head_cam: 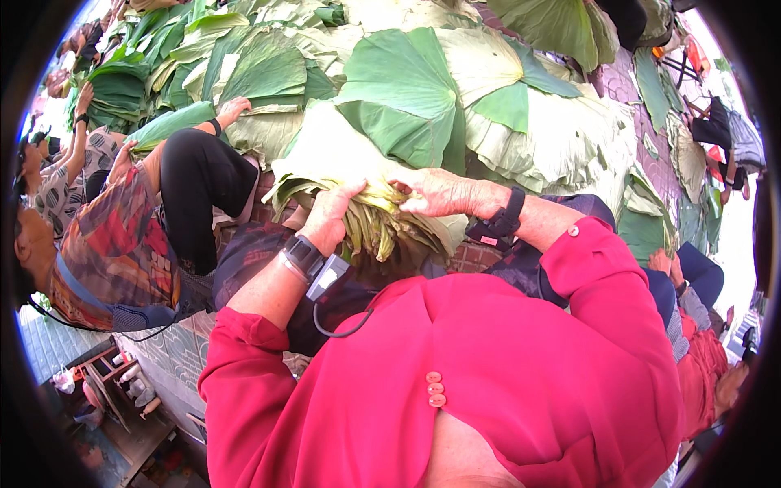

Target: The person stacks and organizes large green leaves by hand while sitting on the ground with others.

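A thick bundle of folded lotus leaves (384, 235) stands between my knees, its yellowish, puckered leaf ends gathered towards me. My left hand (329, 213) grips the bundle's left side, thumb across the top. From the right, my right hand (433, 192) bends its fingers and thumb around the gathered ends at the top; the exact fold it pinches is partly hidden. The topmost pale leaf (332, 137) spreads away from me in strong glare. Just beyond it, a broad green lotus leaf (403, 91) lies on the heap.
Heaped pale lotus leaves (537, 152) cover the paving ahead. Close on my left, a seated person (116, 226) holds a folded green leaf (174, 125). Another person's hands (665, 265) are at the right. Behind to the left stands a wooden rack (110, 390) with assorted items.
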Tool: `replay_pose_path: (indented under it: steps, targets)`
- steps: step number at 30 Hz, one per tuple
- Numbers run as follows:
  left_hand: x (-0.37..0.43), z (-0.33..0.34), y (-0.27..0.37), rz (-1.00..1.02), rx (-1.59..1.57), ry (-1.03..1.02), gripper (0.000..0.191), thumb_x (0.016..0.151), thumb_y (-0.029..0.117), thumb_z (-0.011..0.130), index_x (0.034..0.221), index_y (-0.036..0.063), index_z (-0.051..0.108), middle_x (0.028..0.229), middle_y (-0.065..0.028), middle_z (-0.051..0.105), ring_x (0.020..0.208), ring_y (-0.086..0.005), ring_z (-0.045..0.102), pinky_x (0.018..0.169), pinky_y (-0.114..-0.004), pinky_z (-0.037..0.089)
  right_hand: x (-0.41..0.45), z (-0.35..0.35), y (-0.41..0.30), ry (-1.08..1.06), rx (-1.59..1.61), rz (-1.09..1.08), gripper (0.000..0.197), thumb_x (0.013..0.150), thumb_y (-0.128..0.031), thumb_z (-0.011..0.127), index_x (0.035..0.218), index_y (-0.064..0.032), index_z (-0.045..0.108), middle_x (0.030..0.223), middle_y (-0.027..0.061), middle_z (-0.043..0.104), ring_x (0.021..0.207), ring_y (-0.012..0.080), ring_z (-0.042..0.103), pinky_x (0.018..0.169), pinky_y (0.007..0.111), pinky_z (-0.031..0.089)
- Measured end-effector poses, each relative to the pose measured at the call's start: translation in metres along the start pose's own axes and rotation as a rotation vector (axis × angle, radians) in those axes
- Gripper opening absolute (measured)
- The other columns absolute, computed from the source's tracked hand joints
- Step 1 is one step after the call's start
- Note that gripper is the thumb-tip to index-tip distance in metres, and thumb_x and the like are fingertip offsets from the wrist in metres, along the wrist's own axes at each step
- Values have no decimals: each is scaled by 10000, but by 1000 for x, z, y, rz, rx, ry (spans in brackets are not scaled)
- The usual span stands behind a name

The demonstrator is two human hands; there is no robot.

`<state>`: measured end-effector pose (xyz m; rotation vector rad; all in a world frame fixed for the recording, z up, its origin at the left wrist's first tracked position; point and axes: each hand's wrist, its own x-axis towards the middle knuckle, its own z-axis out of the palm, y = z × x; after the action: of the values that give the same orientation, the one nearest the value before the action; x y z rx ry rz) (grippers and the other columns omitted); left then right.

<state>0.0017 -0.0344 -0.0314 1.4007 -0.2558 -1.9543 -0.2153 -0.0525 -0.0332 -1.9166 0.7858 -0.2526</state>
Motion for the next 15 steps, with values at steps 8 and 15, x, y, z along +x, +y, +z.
replay_pose_path:
  steps: [8,15]
  targets:
    - [-2,9,7,-43,91,-68,246,776,52,664,988,-50,590,914,-137,645,764,-246,645,706,-367,547,17,8,24,168,347,30,329,811,-45,546,1135,-6,505,964,103,612,921,171,566,838,303,445]
    - [5,1,1,-71,162,17,247,724,-56,614,969,-56,581,896,-147,647,752,-260,650,717,-375,551,21,-37,-8,348,553,130,240,859,-109,506,1068,-7,569,880,-2,581,810,87,530,758,246,441]
